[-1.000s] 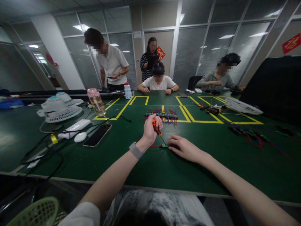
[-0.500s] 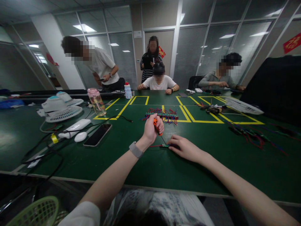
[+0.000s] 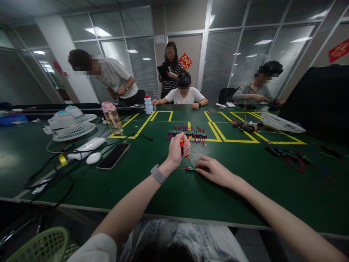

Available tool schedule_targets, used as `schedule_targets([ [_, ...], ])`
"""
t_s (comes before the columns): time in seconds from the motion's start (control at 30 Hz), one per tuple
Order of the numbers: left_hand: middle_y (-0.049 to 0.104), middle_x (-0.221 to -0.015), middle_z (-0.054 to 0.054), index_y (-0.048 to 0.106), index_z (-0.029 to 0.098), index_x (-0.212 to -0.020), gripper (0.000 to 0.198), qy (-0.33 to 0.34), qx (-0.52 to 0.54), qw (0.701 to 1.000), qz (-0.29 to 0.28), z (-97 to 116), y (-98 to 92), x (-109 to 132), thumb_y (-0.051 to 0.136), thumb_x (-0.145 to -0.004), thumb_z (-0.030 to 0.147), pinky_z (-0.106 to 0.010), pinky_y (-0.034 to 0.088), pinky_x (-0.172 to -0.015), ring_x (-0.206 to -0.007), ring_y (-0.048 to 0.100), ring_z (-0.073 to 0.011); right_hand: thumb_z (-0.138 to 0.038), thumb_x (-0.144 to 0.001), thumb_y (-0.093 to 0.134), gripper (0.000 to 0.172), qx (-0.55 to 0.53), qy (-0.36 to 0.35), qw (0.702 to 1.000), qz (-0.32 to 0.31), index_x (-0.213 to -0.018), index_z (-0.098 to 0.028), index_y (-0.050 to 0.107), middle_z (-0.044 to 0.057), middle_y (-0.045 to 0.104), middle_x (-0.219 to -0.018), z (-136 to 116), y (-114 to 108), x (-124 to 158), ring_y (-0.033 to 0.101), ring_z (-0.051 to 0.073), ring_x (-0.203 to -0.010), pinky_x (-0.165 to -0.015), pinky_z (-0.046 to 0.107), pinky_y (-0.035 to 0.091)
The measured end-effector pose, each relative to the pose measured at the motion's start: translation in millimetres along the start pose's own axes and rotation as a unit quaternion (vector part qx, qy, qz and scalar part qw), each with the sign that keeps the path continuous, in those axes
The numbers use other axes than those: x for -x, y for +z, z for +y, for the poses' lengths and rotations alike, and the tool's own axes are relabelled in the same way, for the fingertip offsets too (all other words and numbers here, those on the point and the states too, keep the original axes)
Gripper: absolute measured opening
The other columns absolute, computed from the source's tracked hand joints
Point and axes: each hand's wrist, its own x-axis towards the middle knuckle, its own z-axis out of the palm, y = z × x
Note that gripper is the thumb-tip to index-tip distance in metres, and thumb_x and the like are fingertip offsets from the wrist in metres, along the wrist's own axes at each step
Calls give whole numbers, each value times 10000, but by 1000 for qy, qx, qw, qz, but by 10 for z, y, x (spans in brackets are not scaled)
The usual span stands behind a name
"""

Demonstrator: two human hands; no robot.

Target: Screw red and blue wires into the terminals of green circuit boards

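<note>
From where I sit, watching through the head camera, I have the left hand with its fingers curled shut round the orange handle of a screwdriver, whose thin shaft slants down and to the right to a small circuit board. That board lies flat on the green table, in front of me and between the two hands, with a red wire running off its left end. My right hand rests on the table, thumb and forefinger nearly together on the board's right end; the other fingers are bent, and I cannot tell what the dark patch beneath them is. Just beyond the left hand I see a row of boards with red and blue wires sticking out on both sides. A phone lies to the left, near a clear bottle with a pink lid, and across the table a seated co-worker leans over the far edge
</note>
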Motion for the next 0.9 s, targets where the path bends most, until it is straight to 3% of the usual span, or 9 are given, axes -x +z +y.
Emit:
schedule_targets([
  [0.23, 413, -489, 48, 462, 167, -612, 489, 40, -42, 998, 0, -100, 33, 9, 528, -848, 591, -174, 299, -377, -388, 354, -61, -258, -939, 528, 187, 6, -3, 1000, -5, -983, -175, 689, 70, 605, -932, -7, -14, 1, 604, 187, -843, -767, 296, 492],
  [0.37, 477, -618, 37, 508, 174, -761, 407, 62, -53, 997, 7, -134, 44, 19, 546, -857, 567, -165, 345, -412, -472, 423, -70, -251, -939, 524, 181, 13, -6, 1000, -12, -980, -179, 685, 70, 603, -944, -5, -9, -5, 606, 191, -857, -776, 298, 492],
  [0.63, 606, -731, -23, 626, 142, -845, 355, 75, -116, 990, 14, -62, 30, 13, 582, -851, 494, -207, 475, -489, -563, 560, -105, -252, -943, 512, 193, 19, -11, 1000, -9, -984, -180, 686, 69, 597, -932, -18, -9, -2, 601, 187, -836, -756, 293, 491],
  [0.9, 628, -730, -37, 685, 127, -930, 386, 78, -144, 986, -10, -57, 118, 79, 591, -862, 494, -202, 478, -531, -575, 575, -103, -255, -943, 511, 189, 19, -14, 1000, -2, -961, -177, 683, 66, 600, -926, -10, 0, 5, 599, 191, -843, -766, 296, 486],
])
